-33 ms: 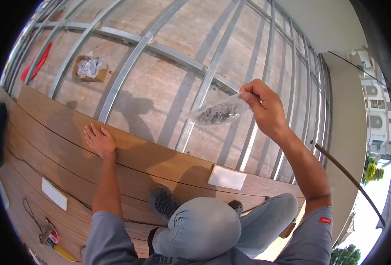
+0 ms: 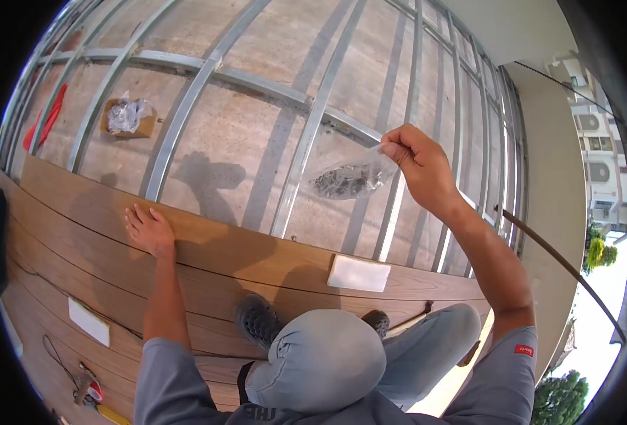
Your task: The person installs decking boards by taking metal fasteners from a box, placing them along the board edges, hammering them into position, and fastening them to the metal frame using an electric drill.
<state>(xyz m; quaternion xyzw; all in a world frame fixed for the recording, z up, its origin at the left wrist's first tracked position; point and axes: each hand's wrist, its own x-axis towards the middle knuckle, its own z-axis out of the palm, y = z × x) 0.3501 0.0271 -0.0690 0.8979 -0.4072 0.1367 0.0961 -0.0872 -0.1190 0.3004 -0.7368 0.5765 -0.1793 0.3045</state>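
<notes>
The metal frame (image 2: 174, 142) stretched past the boards (image 2: 214, 241), where the left hand (image 2: 150, 231) lay flat, fingers spread, holding nothing. Over the frame, the right hand (image 2: 420, 166) pinched the clear plastic bag (image 2: 354, 178) by its upper end. It looked light, limp and slick, best gripped there; the dark pieces (image 2: 338, 183) inside, perhaps fasteners, were unclear.

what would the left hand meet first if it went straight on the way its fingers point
Past the edge of the plank under the left hand, probably the metal beam at upper left, though it may lie lower.
</notes>
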